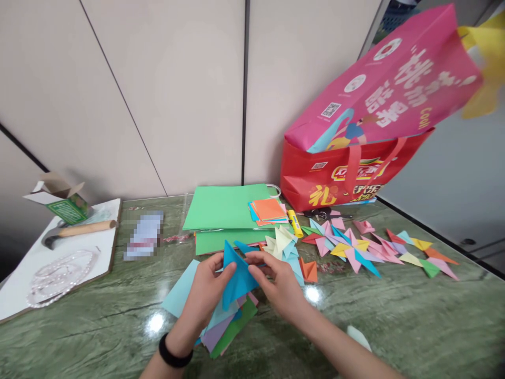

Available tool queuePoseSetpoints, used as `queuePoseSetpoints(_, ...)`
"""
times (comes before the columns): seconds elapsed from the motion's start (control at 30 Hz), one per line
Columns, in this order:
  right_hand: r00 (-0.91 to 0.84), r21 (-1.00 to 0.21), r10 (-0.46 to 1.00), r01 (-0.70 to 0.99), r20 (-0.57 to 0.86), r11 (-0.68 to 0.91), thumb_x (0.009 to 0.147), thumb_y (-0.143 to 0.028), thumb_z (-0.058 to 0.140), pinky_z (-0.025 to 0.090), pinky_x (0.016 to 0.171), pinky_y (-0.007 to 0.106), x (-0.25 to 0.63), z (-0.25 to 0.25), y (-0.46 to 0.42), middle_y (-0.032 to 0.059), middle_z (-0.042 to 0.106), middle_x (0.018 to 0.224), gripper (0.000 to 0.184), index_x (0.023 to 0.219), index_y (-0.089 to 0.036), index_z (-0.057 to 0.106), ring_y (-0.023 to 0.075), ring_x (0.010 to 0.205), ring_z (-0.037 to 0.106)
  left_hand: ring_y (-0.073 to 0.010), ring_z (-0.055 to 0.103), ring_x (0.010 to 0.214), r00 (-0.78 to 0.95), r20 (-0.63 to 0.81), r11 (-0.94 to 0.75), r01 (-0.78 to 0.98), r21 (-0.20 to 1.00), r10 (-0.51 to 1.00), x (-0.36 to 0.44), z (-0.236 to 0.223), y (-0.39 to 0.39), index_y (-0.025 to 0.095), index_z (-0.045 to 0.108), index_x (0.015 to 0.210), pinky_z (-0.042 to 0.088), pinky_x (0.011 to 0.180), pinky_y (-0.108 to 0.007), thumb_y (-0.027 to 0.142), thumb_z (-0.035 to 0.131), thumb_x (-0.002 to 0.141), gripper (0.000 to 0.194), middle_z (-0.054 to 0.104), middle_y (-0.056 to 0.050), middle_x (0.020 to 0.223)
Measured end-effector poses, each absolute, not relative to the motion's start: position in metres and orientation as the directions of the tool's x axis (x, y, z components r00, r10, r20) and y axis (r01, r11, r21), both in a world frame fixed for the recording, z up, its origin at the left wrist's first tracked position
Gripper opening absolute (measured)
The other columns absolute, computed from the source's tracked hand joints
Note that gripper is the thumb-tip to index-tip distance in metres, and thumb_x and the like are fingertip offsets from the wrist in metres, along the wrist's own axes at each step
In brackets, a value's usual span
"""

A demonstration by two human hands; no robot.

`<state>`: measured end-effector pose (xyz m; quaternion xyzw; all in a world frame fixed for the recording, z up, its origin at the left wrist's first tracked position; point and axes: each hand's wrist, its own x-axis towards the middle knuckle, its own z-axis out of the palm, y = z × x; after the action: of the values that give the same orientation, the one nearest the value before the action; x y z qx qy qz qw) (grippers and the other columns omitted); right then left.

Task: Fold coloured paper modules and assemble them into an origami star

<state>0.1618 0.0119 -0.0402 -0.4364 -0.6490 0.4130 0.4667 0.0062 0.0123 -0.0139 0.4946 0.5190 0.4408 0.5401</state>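
Observation:
Between both hands is a folded sheet of blue origami paper (239, 279), raised above the counter. My left hand (213, 284) pinches its left side between thumb and fingers. At its right edge, my right hand (274, 273) grips the paper with thumb and fingertips. Below lie loose coloured paper sheets (226, 329) in lilac, green and light blue, partly covered by the hands. Just beyond my right hand rest folded pale yellow and light blue paper pieces (282, 242) and an orange folded piece (309, 270).
Green paper packs (229, 208) hold small orange squares (268, 209); a yellow glue stick (294, 223) lies alongside. Folded paper stars (351, 245) spread rightward before a red bag (315, 179) and pink bag (379, 89). Leftward are a hammer (82, 230), beads (63, 273) and an open box (67, 202).

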Motion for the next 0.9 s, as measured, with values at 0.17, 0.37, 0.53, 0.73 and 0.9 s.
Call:
queuePoseSetpoints(0.17,-0.170,-0.927,0.946,0.214,0.277,0.309,0.085,-0.021,0.045,0.051,0.066,0.025,0.162,-0.040,0.012,0.0056,0.068,0.091,0.018,0.097,-0.019,0.059,0.0173,0.081,0.064,-0.0239,0.063,0.082,0.058,-0.183,0.182,0.019,0.983,0.981,0.005,-0.013,0.012,0.014,0.065,0.099,0.051,0.067,-0.031,0.023,0.064,0.068,0.032,0.071,-0.008,0.093)
queuePoseSetpoints(0.37,-0.172,-0.883,0.934,0.309,0.313,0.352,0.085,-0.020,0.043,0.043,0.054,0.024,0.163,-0.039,0.012,0.0037,0.067,0.076,0.021,0.081,-0.019,0.064,0.0159,0.063,0.059,-0.0178,0.061,0.060,0.067,-0.264,0.267,-0.036,0.963,0.962,0.007,-0.009,0.010,0.013,0.066,0.085,0.051,0.059,-0.030,0.034,0.070,0.065,0.030,0.070,-0.006,0.079)
queuePoseSetpoints(0.53,-0.189,-0.894,0.924,0.248,0.332,0.372,0.087,-0.018,0.041,0.047,0.064,0.027,0.164,-0.039,0.014,0.0053,0.069,0.089,0.027,0.086,-0.021,0.067,0.0184,0.080,0.063,-0.0185,0.062,0.058,0.068,-0.297,0.301,-0.045,0.953,0.952,0.006,-0.009,0.010,0.014,0.065,0.079,0.051,0.056,-0.030,0.037,0.072,0.062,0.029,0.069,-0.003,0.072)
queuePoseSetpoints(0.73,-0.260,-0.920,0.913,0.153,0.316,0.362,0.082,-0.010,0.042,0.049,0.069,0.028,0.165,-0.039,0.015,0.0047,0.067,0.092,0.030,0.091,-0.022,0.068,0.0177,0.085,0.062,-0.0178,0.061,0.053,0.118,-0.366,0.379,-0.127,0.917,0.923,0.007,-0.004,0.009,0.014,0.062,0.083,0.053,0.053,-0.033,0.036,0.074,0.060,0.034,0.067,-0.002,0.066)
queuePoseSetpoints(0.9,-0.270,-0.952,0.929,0.103,0.253,0.290,0.069,-0.005,0.051,0.050,0.063,0.026,0.163,-0.039,0.014,0.0047,0.065,0.094,0.033,0.091,-0.022,0.068,0.0183,0.084,0.061,-0.0168,0.061,0.055,0.115,-0.346,0.360,-0.135,0.923,0.931,0.006,-0.005,0.010,0.014,0.062,0.077,0.051,0.053,-0.029,0.036,0.075,0.059,0.031,0.066,-0.001,0.064)
